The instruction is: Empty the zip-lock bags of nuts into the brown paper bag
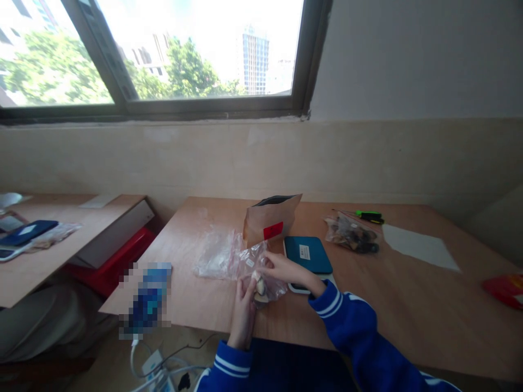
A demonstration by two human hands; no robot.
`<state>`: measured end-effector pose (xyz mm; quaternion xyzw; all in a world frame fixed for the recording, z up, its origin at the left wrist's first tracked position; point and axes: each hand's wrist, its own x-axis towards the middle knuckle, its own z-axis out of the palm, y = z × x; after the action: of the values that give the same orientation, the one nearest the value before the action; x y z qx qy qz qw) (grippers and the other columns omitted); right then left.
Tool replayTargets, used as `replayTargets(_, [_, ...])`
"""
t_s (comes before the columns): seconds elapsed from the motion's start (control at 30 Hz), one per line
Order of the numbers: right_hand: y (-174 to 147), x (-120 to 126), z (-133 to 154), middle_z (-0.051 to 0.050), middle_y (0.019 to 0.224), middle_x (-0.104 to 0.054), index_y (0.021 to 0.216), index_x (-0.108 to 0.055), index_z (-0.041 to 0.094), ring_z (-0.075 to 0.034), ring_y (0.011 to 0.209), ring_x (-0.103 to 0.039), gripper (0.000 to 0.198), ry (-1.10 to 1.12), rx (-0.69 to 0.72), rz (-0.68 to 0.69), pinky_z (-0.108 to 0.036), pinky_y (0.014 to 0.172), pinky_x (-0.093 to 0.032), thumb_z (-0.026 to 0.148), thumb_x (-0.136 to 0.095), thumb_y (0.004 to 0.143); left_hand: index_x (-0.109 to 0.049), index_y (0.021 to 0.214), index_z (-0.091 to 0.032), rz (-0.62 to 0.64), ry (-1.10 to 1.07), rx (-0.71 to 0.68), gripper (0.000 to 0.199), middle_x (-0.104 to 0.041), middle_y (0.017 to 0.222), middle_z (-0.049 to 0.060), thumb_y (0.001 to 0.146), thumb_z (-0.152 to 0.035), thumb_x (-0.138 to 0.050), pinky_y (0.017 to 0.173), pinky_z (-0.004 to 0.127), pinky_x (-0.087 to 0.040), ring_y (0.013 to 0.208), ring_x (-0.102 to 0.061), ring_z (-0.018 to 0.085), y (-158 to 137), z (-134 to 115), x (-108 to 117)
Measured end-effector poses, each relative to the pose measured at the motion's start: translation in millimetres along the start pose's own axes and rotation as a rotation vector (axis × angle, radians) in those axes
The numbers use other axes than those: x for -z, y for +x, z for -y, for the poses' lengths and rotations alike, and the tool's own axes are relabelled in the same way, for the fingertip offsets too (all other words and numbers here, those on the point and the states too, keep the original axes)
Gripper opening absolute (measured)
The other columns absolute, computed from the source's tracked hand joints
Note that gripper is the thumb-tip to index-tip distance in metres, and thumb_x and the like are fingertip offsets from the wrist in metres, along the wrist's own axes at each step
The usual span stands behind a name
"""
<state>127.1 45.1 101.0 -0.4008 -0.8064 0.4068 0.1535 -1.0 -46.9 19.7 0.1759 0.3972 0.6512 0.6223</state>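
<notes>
My left hand [242, 302] is closed around the lower left side of a clear plastic bag [280, 288] that holds a few pale, dark-edged pieces [260, 288]. At the upper right of this bag, the fingers of my right hand [278, 268] are bent in a pinch on the plastic near its top. Just left of both hands lie more clear plastic bags [216, 256], looking flat. Behind them stands a brown paper pouch [261, 223] with a red label, its top gaping. A scale with a teal plate [314, 258] sits beneath and beyond my right wrist.
Farther right are a zip bag of dark brown pieces [353, 234], a green-and-black tool [369, 216], a white paper sheet [420, 246] and a red packet [504, 288]. A blurred-out phone-like device [147, 299] with a white cable lies at the left edge. A power strip [155, 370] hangs below.
</notes>
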Motion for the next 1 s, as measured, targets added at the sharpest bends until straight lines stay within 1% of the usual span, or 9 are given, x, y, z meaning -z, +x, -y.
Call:
replayTargets(0.1, [1,-4,-5,-0.004,0.077,-0.067,0.089,-0.064,0.015,-0.017,0.069,-0.06,0.024,0.039,0.004,0.063,-0.025,0.059,-0.045,0.037,-0.059,0.083,-0.054,0.112,-0.023,0.072,-0.018,-0.027,0.042,-0.066,0.116,0.006,0.075,-0.033,-0.072,0.098,0.035,-0.044,0.111,-0.061,0.021,-3,-3,-4])
replayTargets(0.23, [-1,-4,-17,-0.003,0.074,-0.066,0.08,-0.064,0.014,-0.016,0.067,-0.059,0.021,0.133,0.009,0.071,-0.025,0.06,-0.045,0.034,-0.066,0.076,-0.056,0.103,-0.02,0.029,0.034,-0.014,0.042,-0.07,0.102,0.006,0.071,-0.037,-0.075,0.092,0.035,-0.047,0.1,-0.065,0.022,-3,-2,-3])
replayTargets(0.33, [-4,9,-20,0.0,0.07,-0.064,0.08,-0.06,0.014,-0.014,0.065,-0.058,0.025,0.272,-0.041,0.057,-0.024,0.058,-0.045,0.032,-0.073,0.069,-0.057,0.097,-0.019,-0.016,0.05,-0.005,0.044,-0.071,0.095,0.006,0.066,-0.042,-0.078,0.087,0.035,-0.048,0.094,-0.067,0.023,-1,0,-2])
replayTargets(0.4, [-7,29,-12,-0.001,0.071,-0.064,0.083,-0.06,0.014,-0.013,0.065,-0.059,0.031,0.316,-0.03,0.029,-0.024,0.058,-0.045,0.036,-0.076,0.067,-0.058,0.098,-0.019,-0.007,0.048,-0.007,0.043,-0.071,0.097,0.007,0.067,-0.043,-0.077,0.086,0.035,-0.048,0.094,-0.067,0.023,0,0,-2])
replayTargets(0.5, [-12,72,14,-0.003,0.078,-0.067,0.089,-0.062,0.013,-0.014,0.072,-0.063,0.038,0.347,0.055,-0.158,-0.026,0.066,-0.049,0.043,-0.074,0.069,-0.058,0.098,-0.019,-0.004,0.054,-0.021,0.04,-0.07,0.098,0.007,0.069,-0.041,-0.076,0.083,0.031,-0.049,0.093,-0.066,0.02,0,1,-2])
replayTargets(0.6, [-14,116,46,-0.007,0.093,-0.07,0.094,-0.064,0.015,-0.017,0.084,-0.066,0.039,0.349,0.17,-0.315,-0.031,0.078,-0.052,0.042,-0.075,0.069,-0.058,0.094,-0.019,-0.004,0.069,-0.031,0.034,-0.07,0.092,0.004,0.071,-0.039,-0.075,0.08,0.029,-0.049,0.086,-0.066,0.017,0,2,0])
replayTargets(0.73, [-1,150,67,-0.006,0.102,-0.07,0.104,-0.065,0.02,-0.019,0.094,-0.065,0.039,0.325,0.397,-0.566,-0.034,0.087,-0.051,0.044,-0.072,0.074,-0.059,0.095,-0.019,-0.001,0.083,-0.03,0.034,-0.069,0.093,0.005,0.072,-0.04,-0.073,0.082,0.03,-0.049,0.088,-0.065,0.018,-1,2,2])
replayTargets(0.8, [10,154,65,-0.005,0.101,-0.071,0.103,-0.066,0.02,-0.02,0.094,-0.065,0.037,0.269,0.437,-0.635,-0.035,0.088,-0.051,0.044,-0.07,0.076,-0.06,0.095,-0.019,0.0,0.079,-0.032,0.035,-0.068,0.094,0.005,0.072,-0.041,-0.074,0.084,0.031,-0.048,0.091,-0.064,0.018,-1,2,2])
replayTargets(1.0, [26,140,43,-0.005,0.096,-0.071,0.092,-0.07,0.02,-0.02,0.092,-0.064,0.02,0.025,0.385,-0.557,-0.036,0.086,-0.049,0.035,-0.06,0.083,-0.061,0.094,-0.019,0.005,0.055,-0.019,0.033,-0.068,0.094,0.004,0.072,-0.04,-0.074,0.085,0.03,-0.048,0.092,-0.064,0.018,1,3,3])
